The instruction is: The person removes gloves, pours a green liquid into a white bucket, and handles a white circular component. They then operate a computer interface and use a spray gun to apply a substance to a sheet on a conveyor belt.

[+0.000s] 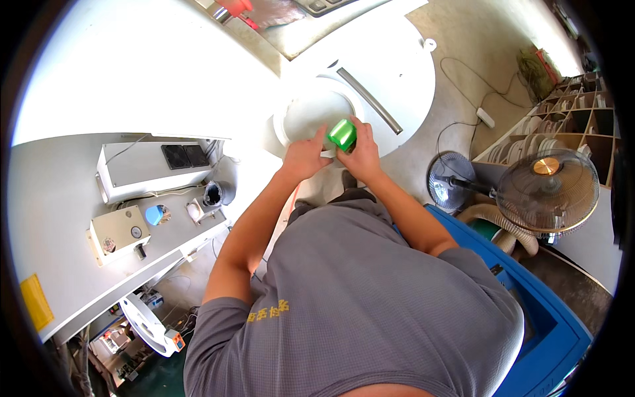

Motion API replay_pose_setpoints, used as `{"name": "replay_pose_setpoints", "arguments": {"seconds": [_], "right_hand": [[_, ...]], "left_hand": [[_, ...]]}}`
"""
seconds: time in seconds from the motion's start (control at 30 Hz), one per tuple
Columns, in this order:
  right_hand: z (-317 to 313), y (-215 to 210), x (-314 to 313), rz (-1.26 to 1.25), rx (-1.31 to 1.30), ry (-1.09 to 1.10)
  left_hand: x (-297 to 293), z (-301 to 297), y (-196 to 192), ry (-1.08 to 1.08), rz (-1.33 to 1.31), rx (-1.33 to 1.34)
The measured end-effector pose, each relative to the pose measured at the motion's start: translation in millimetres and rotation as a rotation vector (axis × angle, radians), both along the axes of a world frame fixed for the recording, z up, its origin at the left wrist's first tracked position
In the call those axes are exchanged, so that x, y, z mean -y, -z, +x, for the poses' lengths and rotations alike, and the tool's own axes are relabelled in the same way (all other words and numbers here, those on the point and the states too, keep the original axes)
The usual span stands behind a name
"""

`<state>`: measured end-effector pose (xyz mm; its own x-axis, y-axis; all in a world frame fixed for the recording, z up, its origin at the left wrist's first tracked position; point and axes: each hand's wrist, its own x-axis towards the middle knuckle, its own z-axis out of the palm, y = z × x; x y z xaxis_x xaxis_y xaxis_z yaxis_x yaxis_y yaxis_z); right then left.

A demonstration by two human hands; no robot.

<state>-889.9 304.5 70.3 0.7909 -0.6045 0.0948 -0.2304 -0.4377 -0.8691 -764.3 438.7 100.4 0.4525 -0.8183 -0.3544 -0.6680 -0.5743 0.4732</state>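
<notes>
A shiny green cylinder (342, 134), perhaps a foil-wrapped roll or can, is gripped in my right hand (360, 156), whose fingers wrap its right side and lower edge. Just left of it is my left hand (306, 157), with the index finger stretched forward and the thumb apart, holding nothing that I can see. Both hands are over the near rim of a white ring-shaped basin (282, 124) at the white round table (413, 63). A long dark metal bar (370, 100) lies on that table, right of the basin.
A grey bench (53, 198) at left carries a white box (149, 173) and a gauge box (120, 233). To the right are a standing fan (548, 188), a blue bin (555, 344), floor cables and a compartment shelf (598, 142). A white machine surface (165, 66) fills the upper left.
</notes>
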Motion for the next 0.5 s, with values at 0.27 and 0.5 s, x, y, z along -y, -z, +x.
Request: {"name": "replay_pose_setpoints", "arguments": {"seconds": [0.27,0.5], "right_hand": [[-26.2,-11.8,21.9,0.058,-0.091,0.115],[3.7,-4.8,12.9,0.112,0.11,-0.012]], "left_hand": [[4.2,10.0,-25.3,-0.051,-0.422,-0.067],[1.9,29.2,-6.0,-0.127,-0.385,-0.546]]}}
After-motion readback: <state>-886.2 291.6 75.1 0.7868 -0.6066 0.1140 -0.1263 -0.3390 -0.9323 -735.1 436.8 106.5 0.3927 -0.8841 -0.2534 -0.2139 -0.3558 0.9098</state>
